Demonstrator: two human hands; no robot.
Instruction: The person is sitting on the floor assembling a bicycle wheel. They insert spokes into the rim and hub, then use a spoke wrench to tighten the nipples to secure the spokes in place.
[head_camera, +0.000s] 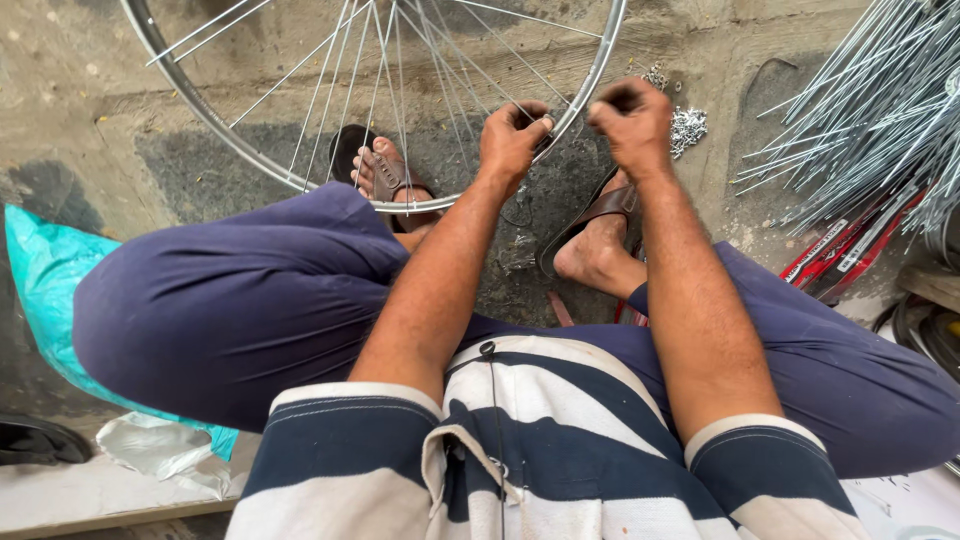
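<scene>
A silver bicycle wheel rim (190, 100) with thin steel spokes (330, 70) stands on the concrete floor in front of my knees. My left hand (512, 140) is closed on a spoke right at the rim's inner edge. Just to its right, my right hand (632, 118) is pinched shut at the rim's outside, on something too small to make out. Both forearms reach forward between my legs in dark blue trousers.
A small heap of silver spoke nipples (687, 128) lies on the floor beyond my right hand. A large bundle of loose spokes (870, 110) fans out at the upper right above red packets (835, 250). A teal plastic bag (40, 270) sits at left. My sandalled feet (590, 235) rest under the rim.
</scene>
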